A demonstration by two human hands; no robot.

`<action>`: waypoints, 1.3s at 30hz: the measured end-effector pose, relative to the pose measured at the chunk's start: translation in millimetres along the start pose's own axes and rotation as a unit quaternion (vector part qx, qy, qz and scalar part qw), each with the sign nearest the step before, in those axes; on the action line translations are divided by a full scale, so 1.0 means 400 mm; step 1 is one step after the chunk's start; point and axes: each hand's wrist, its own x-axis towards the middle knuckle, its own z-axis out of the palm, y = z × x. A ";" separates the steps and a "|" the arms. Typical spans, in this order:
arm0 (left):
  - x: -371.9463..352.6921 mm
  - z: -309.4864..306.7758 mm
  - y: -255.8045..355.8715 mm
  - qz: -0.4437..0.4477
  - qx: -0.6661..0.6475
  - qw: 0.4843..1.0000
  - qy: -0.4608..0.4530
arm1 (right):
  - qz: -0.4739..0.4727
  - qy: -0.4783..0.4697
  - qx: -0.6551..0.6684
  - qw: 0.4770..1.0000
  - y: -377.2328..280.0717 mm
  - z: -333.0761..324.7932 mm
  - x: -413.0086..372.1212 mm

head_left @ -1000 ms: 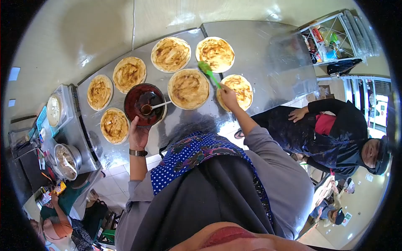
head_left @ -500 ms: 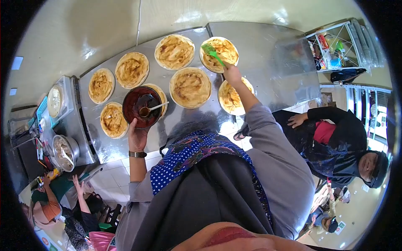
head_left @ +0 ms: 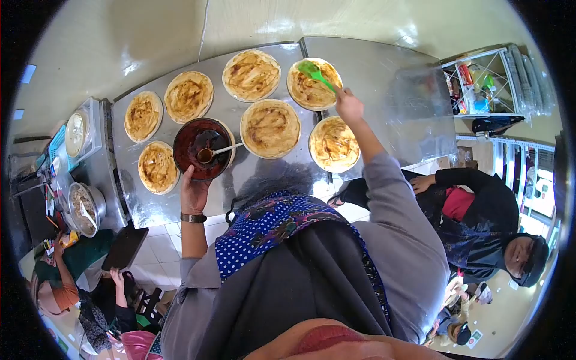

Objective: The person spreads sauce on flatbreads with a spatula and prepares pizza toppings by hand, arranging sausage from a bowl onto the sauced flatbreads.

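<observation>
Seven round flatbreads lie in full view on the steel bench, and an eighth peeks out from under the bowl of dark sauce. The right hand has its grip closed on the handle end of the green brush, arm stretched well out. The brush head rests on the far flatbread, toward that bread's far edge. The left hand has its grip closed on the near rim of the bowl, holding it over the bench's left half with a spoon leaning inside. To brush well at this reach, it seems best to lay the bristles flat rather than on their tip. Light strokes drawn from the far edge back toward the body would spread the sauce thin without dragging or tearing the bread. The far flatbread sits close to its neighbours but apart from them, so strokes are best ended inside its rim, off the bare steel. The bowl looks best kept level and near, so the spoon does not slide and any reload is a short trip. The long reach may make the pressure uneven, and leaning in should help more than stretching.
</observation>
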 end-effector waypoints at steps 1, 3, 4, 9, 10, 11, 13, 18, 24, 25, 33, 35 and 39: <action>-0.008 0.009 0.001 0.002 -0.001 1.000 0.004 | 0.017 -0.015 -0.020 1.000 -0.007 0.027 0.047; -0.027 0.023 0.008 0.001 -0.022 1.000 -0.001 | 0.029 -0.033 -0.038 0.998 -0.007 0.044 0.073; -0.036 0.016 0.007 0.003 -0.023 1.000 0.005 | 0.065 -0.040 -0.033 0.997 0.016 0.039 0.067; -0.088 -0.055 -0.002 0.028 -0.040 0.997 0.060 | 0.152 -0.005 0.062 0.986 0.130 0.059 -0.149; -0.095 -0.064 0.000 0.031 -0.044 0.997 0.061 | 0.150 0.009 0.085 0.985 0.119 0.062 -0.206; -0.103 -0.072 0.003 0.027 -0.038 0.997 0.063 | 0.150 0.023 0.108 0.982 0.098 0.062 -0.260; -0.117 -0.088 0.011 0.025 -0.033 0.997 0.062 | 0.198 -0.066 0.121 0.971 0.033 0.044 -0.342; -0.151 -0.145 0.035 0.018 -0.029 0.999 0.040 | 0.159 0.015 0.183 0.970 -0.047 0.080 -0.376; -0.267 -0.258 0.062 0.033 -0.028 0.998 0.053 | 0.086 0.034 0.158 0.983 -0.187 0.110 -0.318; -0.297 -0.280 0.066 0.031 -0.031 0.998 0.052 | 0.134 0.025 0.244 0.960 -0.146 0.152 -0.264; -0.542 -0.466 0.108 0.049 -0.031 0.990 0.130 | 0.087 0.011 0.052 0.995 -0.144 0.236 -0.081; -0.604 -0.506 0.123 0.059 -0.040 0.986 0.152 | 0.251 -0.125 0.474 0.835 -0.337 0.102 -0.168; -0.710 -0.622 0.123 0.077 -0.063 0.978 0.181 | 0.155 -0.346 0.740 0.555 -0.579 0.023 -0.316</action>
